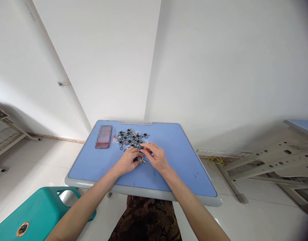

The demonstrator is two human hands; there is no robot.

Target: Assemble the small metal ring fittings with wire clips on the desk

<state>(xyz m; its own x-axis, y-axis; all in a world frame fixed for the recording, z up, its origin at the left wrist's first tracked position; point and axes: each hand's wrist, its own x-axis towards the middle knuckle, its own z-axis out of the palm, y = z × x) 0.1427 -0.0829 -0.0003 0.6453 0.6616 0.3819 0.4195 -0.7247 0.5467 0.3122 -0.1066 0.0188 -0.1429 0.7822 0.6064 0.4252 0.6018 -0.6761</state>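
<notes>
My left hand (129, 161) is closed round a small silvery metal fitting (142, 160), whose pin-like end sticks out to the right past the fingertips. Close beside it, my right hand (156, 157) has its thumb and forefinger drawn together at the near edge of a pile. What those fingers pinch, if anything, is too small to make out. The pile of metal fittings (129, 141), many with round black centres, lies just beyond both hands. A few dark rings (121, 148) lie along its left edge.
The fittings rest on a blue desk (179, 154) with a grey rim. Left of the pile are a thin red-tipped tool (114, 135) and a phone (104, 136). A green stool (41, 207) stands at lower left. White walls rise behind; another desk frame (264, 164) stands right.
</notes>
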